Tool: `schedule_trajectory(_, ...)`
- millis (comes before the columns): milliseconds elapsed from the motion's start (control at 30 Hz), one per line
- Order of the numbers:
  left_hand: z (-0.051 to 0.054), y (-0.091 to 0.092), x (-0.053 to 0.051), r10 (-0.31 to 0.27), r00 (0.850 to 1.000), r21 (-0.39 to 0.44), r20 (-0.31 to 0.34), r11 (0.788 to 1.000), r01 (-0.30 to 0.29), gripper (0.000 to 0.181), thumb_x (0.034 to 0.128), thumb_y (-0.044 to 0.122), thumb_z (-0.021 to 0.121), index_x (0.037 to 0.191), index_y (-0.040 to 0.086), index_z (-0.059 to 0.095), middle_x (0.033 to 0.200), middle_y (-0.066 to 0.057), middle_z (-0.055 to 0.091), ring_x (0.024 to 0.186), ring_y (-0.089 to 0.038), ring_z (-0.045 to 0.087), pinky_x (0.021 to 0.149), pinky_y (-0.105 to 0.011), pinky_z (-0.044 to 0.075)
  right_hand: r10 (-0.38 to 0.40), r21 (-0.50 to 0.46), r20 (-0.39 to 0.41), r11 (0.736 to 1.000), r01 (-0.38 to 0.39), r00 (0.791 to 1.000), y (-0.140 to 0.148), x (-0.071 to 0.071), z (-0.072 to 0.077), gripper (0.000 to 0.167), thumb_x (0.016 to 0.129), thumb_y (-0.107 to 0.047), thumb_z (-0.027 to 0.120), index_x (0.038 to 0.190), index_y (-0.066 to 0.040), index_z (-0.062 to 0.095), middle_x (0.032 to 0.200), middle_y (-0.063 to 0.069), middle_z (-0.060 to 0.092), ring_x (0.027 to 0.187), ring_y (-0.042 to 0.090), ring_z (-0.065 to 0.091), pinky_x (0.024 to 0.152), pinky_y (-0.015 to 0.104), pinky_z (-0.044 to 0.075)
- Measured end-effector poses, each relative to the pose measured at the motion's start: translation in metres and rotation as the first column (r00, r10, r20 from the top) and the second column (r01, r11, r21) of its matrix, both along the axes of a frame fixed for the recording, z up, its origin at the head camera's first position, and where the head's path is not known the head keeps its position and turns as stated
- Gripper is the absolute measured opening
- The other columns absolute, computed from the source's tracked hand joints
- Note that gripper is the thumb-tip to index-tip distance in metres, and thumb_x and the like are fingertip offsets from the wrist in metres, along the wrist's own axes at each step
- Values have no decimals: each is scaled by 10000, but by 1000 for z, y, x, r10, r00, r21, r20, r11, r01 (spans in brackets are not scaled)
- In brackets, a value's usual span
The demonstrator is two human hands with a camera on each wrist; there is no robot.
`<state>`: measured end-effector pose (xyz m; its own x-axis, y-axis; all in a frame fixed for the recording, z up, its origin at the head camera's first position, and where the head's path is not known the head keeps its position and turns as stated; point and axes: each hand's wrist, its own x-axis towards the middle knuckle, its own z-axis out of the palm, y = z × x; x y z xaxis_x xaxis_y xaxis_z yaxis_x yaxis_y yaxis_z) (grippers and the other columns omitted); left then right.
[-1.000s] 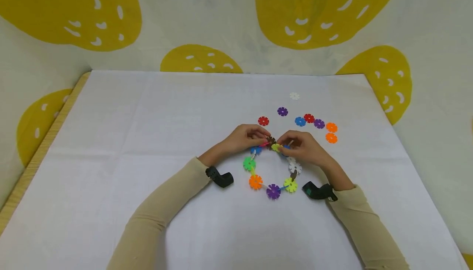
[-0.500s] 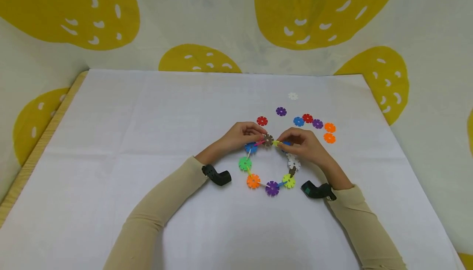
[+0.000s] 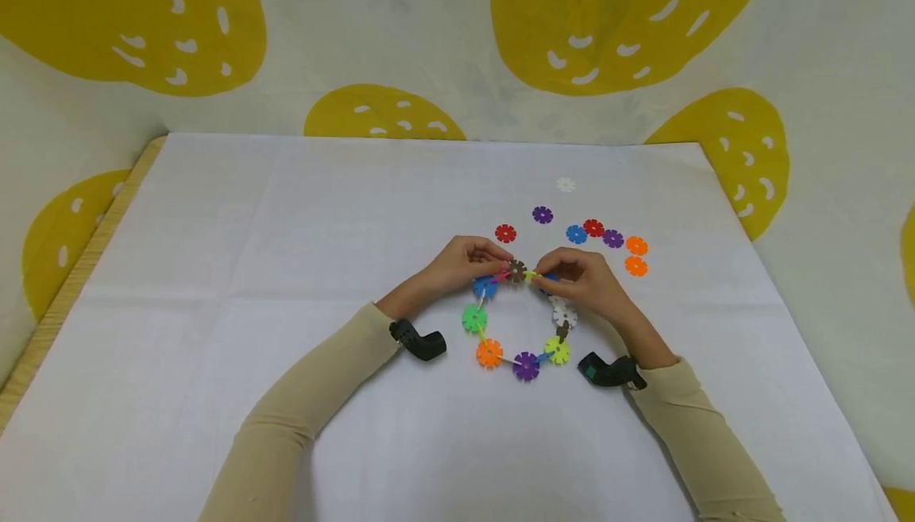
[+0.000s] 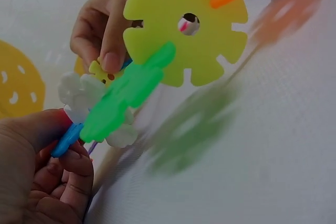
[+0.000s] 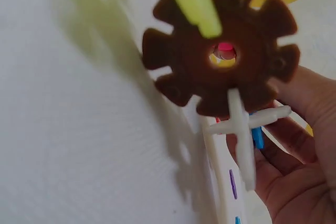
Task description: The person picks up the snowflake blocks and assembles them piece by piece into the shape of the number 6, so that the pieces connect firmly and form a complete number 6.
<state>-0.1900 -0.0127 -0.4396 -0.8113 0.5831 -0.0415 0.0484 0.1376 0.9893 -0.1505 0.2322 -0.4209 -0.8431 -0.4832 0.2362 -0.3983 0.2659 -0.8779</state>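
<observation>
Notched plastic flower discs are slotted together into a ring-shaped chain, with a green disc (image 3: 474,318), an orange disc (image 3: 489,353), a purple disc (image 3: 526,366) and a lime disc (image 3: 557,349) along its near side. At its far side, my left hand (image 3: 465,264) pinches the chain around a pink disc (image 3: 500,276) beside a brown disc (image 3: 517,271). My right hand (image 3: 588,277) pinches a yellow disc (image 3: 530,276) between thumb and fingers, against the brown one. A blue disc (image 3: 549,282) is partly hidden under the right fingers. The left wrist view shows a yellow-green disc (image 4: 152,24) up close.
Loose discs lie beyond the hands: a red disc (image 3: 505,233), a purple one (image 3: 542,214), a white one (image 3: 565,184), and a row to the right ending in two orange discs (image 3: 636,245). White cloth (image 3: 286,212) covers the table; its wooden edge (image 3: 86,268) shows at left.
The brown disc has turned its face more towards the head camera, and the far side of the chain has risen slightly. Both hands keep their grip and have shifted only a little.
</observation>
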Motion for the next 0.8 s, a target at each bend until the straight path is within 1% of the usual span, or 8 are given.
schedule_trajectory(167,-1,2,2,-18,999,-33,-45,999,16,205,919,64,670,1091,-43,704,1012,-139,729,736,-75,620,698,-188,509,-17,44,-4,999,17,1000,-4,1,0,135,790,136,723,883,41,698,880,179,683,840,46,622,773,154,522)
schedule_trajectory(300,-1,3,3,-19,998,-20,-58,1000,18,195,922,53,662,1082,-51,698,1002,-153,727,751,-92,635,715,-210,525,-37,72,-16,997,38,999,-6,2,0,117,795,107,737,876,30,698,872,168,689,823,53,618,768,145,517)
schedule_trajectory(367,-1,3,4,-11,998,-19,-59,1000,10,196,933,82,656,1083,-37,699,997,-136,729,765,-102,640,730,-221,526,-57,99,-17,993,59,998,-7,2,1,107,809,86,735,888,26,695,883,160,688,826,62,615,778,147,515)
schedule_trajectory(467,-1,3,5,-18,996,-66,-91,998,12,234,944,181,661,1108,20,708,994,-71,726,785,-111,622,734,-219,509,-90,172,-20,981,93,996,-5,2,4,86,838,27,735,911,7,695,898,125,690,828,78,606,785,168,515)
schedule_trajectory(533,1,3,6,-47,990,-121,-134,992,31,286,933,245,677,1144,54,702,989,-31,706,807,-116,598,734,-216,490,-107,226,-15,968,108,994,-3,2,6,79,850,-9,737,918,-8,696,904,95,692,830,93,604,785,196,521)
schedule_trajectory(633,3,3,7,-117,975,-194,-190,978,80,395,888,285,725,1219,77,666,1007,-10,655,866,-126,561,750,-214,469,-104,280,-11,955,103,995,2,1,8,84,856,-41,741,929,-24,703,904,73,696,834,117,608,780,228,527)
schedule_trajectory(700,5,2,9,-153,965,-226,-211,968,104,466,858,280,755,1259,76,633,1017,-15,619,894,-134,537,758,-212,455,-91,289,2,953,86,996,5,1,10,88,859,-44,739,940,-27,707,912,72,696,844,121,611,790,228,527)
schedule_trajectory(800,7,1,9,-186,957,-253,-220,959,128,553,824,265,789,1300,70,587,1035,-22,589,912,-143,515,773,-207,439,-86,293,9,953,80,996,11,0,12,90,873,-53,726,957,-26,707,920,76,694,853,105,605,798,201,517)
